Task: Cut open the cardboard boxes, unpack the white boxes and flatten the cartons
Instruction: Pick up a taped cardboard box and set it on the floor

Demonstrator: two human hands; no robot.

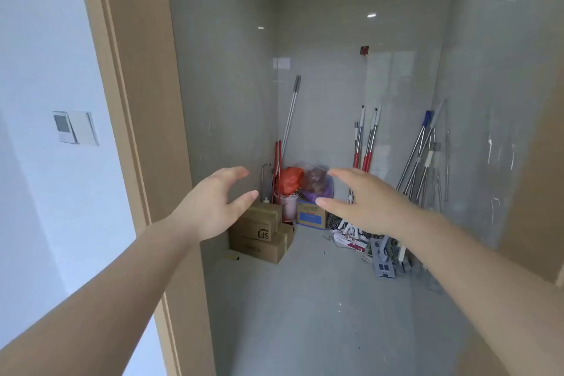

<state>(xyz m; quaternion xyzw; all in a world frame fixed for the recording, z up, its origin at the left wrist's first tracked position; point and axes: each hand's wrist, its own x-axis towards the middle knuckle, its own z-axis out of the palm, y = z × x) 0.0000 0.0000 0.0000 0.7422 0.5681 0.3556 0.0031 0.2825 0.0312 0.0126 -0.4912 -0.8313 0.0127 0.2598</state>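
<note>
Three brown cardboard boxes are stacked against the left wall of a small grey-tiled room. The top box (266, 212) is partly hidden by my left hand, the middle one (253, 230) bears an "SF" logo, and the largest (259, 249) rests on the floor. A small yellow object (232, 258), perhaps a cutter, lies on the floor just left of the stack. My left hand (210, 204) and my right hand (363, 198) are both stretched out in the air in front of me, fingers apart, holding nothing, well short of the boxes.
A wooden door frame (134, 131) stands at my left. Behind the stack are a pink bin (288, 206) with an orange bag and a blue-and-white carton (311, 214) under a purple bag. Several mops (421, 156) lean at the right, heads on the floor.
</note>
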